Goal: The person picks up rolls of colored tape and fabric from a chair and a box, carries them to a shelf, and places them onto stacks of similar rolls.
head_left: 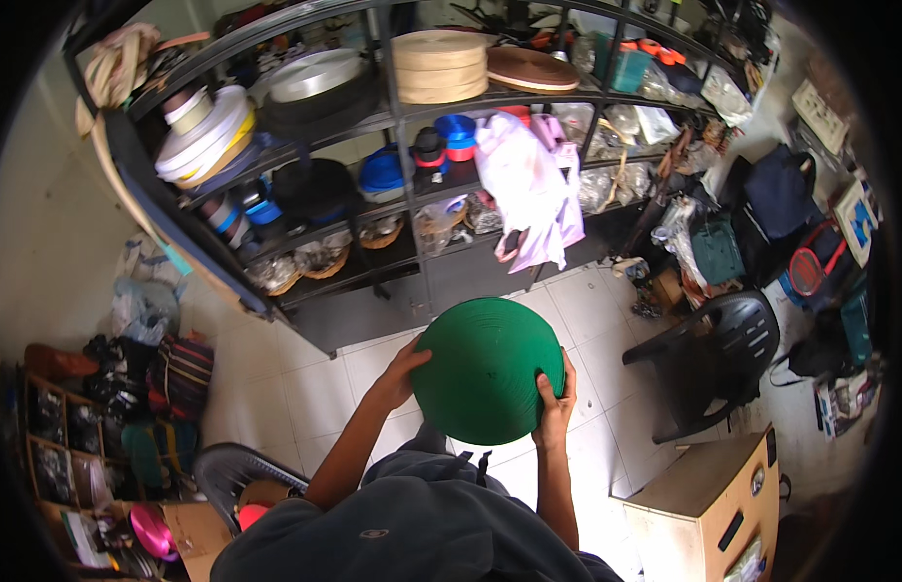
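A large green roll of webbing (pixel 489 370), wound into a flat disc, is held up in front of my body over the tiled floor. At its left edge my left hand (pixel 406 368) grips the rim, with the fingers partly hidden behind the roll. My right hand (pixel 556 400) clasps the opposite edge, its thumb lying on the face of the disc and the other fingers around the back. Both forearms reach up from the lower edge.
Ahead stands a dark metal shelf (pixel 402 126) with webbing rolls, including beige rolls (pixel 439 66), and a pale lilac cloth (pixel 524 179) hanging down. A black plastic chair (pixel 718 359) and a wooden cabinet (pixel 693 475) are at right. Another chair (pixel 242 466) stands at lower left.
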{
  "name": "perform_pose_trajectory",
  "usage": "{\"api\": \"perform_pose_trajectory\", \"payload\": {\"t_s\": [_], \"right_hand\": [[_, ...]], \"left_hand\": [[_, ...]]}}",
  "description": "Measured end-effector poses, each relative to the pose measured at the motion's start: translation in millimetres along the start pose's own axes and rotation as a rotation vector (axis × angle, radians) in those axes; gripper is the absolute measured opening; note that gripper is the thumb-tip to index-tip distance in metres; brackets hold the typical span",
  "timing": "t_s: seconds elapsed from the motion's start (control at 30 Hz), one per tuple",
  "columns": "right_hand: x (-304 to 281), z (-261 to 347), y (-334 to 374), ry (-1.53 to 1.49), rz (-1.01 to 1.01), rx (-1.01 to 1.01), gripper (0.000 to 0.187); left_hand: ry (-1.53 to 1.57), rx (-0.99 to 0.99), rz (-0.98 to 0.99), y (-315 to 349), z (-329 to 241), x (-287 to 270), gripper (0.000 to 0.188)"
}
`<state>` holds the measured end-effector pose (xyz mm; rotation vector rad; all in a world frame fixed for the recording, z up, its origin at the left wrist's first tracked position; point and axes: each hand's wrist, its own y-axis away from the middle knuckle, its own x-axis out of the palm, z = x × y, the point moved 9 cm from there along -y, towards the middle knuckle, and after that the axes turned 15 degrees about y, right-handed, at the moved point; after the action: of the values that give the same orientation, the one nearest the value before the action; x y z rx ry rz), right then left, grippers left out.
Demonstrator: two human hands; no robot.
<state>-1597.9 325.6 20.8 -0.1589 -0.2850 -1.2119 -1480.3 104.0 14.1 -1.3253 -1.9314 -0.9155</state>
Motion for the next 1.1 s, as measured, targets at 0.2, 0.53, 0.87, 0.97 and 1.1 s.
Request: {"api": "perform_pose_trajectory", "payload": {"t_s": [0.2,0.53,0.87,0.97,1.1], "right_hand": [[-38,-2,-37,0.073,-0.148,-0.022,0.054],[-23,41,-158,0.133,-0.199,-0.054,0.049],[24,89,-298,-0.077,-0.146,-0.136,0.054],[32,116,-344,-0.173,-0.117,-0.142,0.048],[40,147,-414,-0.194,-0.006,-0.155,0.043]], "left_hand": [[-0.19,-0.04,-0.087,-76,21,8,0.054],[-0.105,0.087,-0.111,-199,-23,30,0.044],[-0.052,0.238,-0.044,-302,-104,98,0.05],[-0.08,0.291,0.034,-322,-126,129,0.056],[-0.307,0.554,0.038,-343,-155,175,0.067]]}}
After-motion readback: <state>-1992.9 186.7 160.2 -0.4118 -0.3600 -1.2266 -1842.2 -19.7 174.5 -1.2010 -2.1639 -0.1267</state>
